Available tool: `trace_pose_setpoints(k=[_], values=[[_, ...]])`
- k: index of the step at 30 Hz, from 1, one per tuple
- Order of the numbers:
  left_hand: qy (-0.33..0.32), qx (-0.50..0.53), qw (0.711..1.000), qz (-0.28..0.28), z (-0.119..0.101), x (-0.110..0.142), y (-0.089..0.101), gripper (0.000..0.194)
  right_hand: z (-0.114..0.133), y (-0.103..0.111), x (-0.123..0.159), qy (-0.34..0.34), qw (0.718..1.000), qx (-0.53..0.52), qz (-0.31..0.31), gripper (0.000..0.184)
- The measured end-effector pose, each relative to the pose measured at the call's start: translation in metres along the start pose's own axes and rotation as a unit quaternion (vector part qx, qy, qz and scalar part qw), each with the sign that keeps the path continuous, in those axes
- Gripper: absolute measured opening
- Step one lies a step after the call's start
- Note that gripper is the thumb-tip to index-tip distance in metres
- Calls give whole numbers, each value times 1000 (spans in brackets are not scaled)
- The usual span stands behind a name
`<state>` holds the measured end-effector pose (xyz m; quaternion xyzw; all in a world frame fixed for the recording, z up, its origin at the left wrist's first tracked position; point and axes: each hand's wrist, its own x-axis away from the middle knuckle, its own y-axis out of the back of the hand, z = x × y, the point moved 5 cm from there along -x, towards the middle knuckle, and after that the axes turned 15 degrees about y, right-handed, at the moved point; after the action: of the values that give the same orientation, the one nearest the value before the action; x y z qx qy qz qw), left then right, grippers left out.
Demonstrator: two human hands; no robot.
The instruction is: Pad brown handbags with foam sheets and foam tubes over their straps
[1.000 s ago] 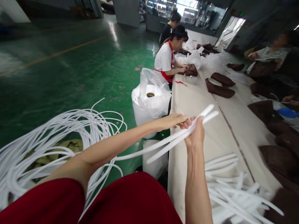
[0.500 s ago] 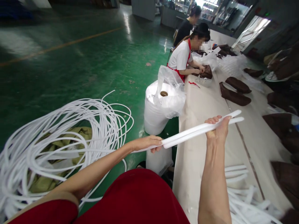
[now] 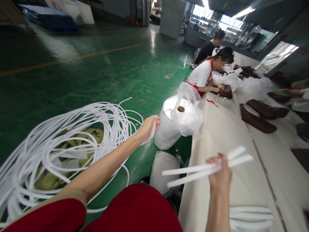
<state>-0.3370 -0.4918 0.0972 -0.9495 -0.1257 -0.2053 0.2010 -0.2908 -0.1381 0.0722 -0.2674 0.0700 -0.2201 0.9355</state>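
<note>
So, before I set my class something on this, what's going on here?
The person's right hand holds two white strips at the table's edge, their near ends spread apart. The left hand, out over the floor, grips a white cord. A big tangle of similar cord lies on the green floor, and more white pieces lie on the table by the right forearm. Farther along, a co-worker has their hands on a brown item.

Open floor [image 3: 108,77] lies past the left hand [image 3: 150,125]; a roll [image 3: 167,132] obstructs rightward.
</note>
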Motion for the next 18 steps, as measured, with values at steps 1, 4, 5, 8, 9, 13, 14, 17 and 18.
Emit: trace_pose_setpoints(k=[1, 4, 5, 8, 9, 13, 14, 17, 18], values=[[-4, -1, 999, 32, 2, 3, -17, 28, -15, -27, 13, -31, 998, 26, 41, 39], [-12, -8, 991, 134, 15, 15, -60, 40, -58, -98, 49, -113, 979, 34, 165, 43], [-13, -9, 987, 157, 20, 19, -68, 42, -67, -112, 58, -123, 974, 30, 187, 43], [-17, -21, 985, 172, 27, 27, -73, 40, -83, -128, 76, -130, 967, 18, 217, 38], [-26, -34, 985, 168, 26, 30, -72, 39, -87, -128, 81, -131, 966, 15, 222, 37], [-89, -141, 975, 148, 19, 35, -76, 39, -100, -131, 87, -133, 962, 19, 237, 37], [-102, -173, 968, 151, 18, 33, -78, 40, -99, -133, 81, -123, 964, 24, 236, 37], [-104, -293, 929, 201, 32, 23, -71, 42, -69, -135, 32, -18, 977, 62, 201, 33], [-87, -355, 905, 219, 41, 19, -60, 41, -48, -134, 9, 11, 976, 80, 204, 32]])
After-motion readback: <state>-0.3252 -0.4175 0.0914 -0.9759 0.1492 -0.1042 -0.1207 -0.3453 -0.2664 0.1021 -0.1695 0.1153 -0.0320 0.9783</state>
